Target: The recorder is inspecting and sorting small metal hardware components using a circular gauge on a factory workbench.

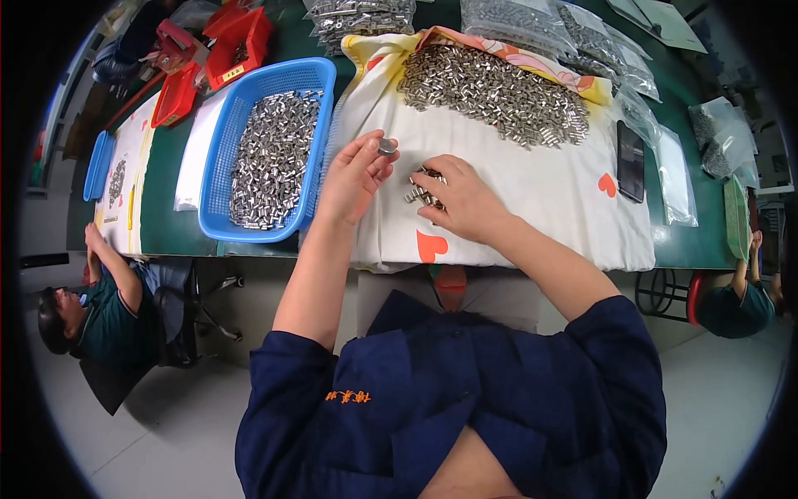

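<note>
Between the thumb and fingers of my left hand (359,173) is a small round metal disc (386,147), raised a little over the white cloth (515,191). My right hand (462,198) curves over a small cluster of short metal cylinders (422,196) on the cloth, its fingers bent and touching them; whether it grips any is hidden. Farther back on the cloth spreads a large heap of the same shiny cylinders (499,93). To the left of my left hand stands a blue plastic basket (326,100) holding many more cylinders.
Plastic bags of metal parts (515,25) line the far side of the green table (349,71). A black phone (630,162) lies at the cloth's right edge. Red bins (237,50) stand at the far left. One person (108,299) sits at left, another (740,303) at right.
</note>
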`<state>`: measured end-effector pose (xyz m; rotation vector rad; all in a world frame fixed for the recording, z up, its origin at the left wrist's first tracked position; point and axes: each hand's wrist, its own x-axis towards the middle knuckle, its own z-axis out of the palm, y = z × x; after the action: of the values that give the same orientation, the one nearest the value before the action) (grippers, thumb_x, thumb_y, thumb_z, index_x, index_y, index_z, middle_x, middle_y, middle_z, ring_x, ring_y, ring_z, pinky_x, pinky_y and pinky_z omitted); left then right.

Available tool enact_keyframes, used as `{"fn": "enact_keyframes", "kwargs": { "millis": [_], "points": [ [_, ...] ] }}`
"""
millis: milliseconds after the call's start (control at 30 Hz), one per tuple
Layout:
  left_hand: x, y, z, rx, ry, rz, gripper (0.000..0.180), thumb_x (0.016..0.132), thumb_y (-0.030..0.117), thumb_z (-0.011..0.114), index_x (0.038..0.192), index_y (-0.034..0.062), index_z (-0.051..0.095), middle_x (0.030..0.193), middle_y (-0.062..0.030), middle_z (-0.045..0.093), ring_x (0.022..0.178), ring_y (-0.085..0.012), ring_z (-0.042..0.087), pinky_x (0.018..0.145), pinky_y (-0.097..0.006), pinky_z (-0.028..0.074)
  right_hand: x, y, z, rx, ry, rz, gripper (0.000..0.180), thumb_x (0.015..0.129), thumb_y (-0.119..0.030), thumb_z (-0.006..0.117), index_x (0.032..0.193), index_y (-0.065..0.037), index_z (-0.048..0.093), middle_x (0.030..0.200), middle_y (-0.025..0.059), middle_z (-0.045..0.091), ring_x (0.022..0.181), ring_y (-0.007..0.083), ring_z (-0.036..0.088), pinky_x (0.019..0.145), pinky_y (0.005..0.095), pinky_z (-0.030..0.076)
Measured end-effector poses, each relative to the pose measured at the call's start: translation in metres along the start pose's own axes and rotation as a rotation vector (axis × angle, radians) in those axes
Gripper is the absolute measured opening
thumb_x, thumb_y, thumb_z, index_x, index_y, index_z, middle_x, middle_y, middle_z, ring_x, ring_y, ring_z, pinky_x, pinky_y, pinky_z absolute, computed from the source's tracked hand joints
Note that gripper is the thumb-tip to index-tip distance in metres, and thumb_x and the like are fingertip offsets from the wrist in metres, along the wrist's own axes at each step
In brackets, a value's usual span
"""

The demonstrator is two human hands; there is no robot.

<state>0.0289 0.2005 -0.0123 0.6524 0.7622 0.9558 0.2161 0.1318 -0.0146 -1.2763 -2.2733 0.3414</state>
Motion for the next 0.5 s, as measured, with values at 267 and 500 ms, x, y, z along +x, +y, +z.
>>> {"fn": "enact_keyframes", "kwargs": {
  "millis": [267, 500],
  "points": [
    [-0.001, 0.0, 0.001, 0.25, 0.014, 0.042, 0.025, 0.085, 0.015, 0.054, 0.108, 0.0044, 0.053, 0.096, -0.0054, 0.061, 0.083, -0.0116, 0.058, 0.069, -0.023, 0.044, -0.004, -0.001, 0.003, 0.005, 0.037, -0.045, 0.032, 0.067, -0.022, 0.066, 0.094, -0.009, 0.056, 0.099, 0.0104, 0.048, 0.094, 0.0281, 0.046, 0.084, 0.0381, 0.038],
    [0.005, 0.002, 0.007, 0.299, 0.039, 0.055, 0.026, 0.084, 0.015, 0.056, 0.107, 0.0041, 0.054, 0.095, -0.0041, 0.061, 0.083, -0.011, 0.057, 0.069, -0.022, 0.043, -0.007, 0.005, 0.012, -0.024, 0.022, -0.045, 0.025, 0.07, -0.024, 0.065, 0.087, -0.009, 0.055, 0.087, 0.0071, 0.049, 0.082, 0.0251, 0.049, 0.074, 0.0358, 0.041]
  ]
}}
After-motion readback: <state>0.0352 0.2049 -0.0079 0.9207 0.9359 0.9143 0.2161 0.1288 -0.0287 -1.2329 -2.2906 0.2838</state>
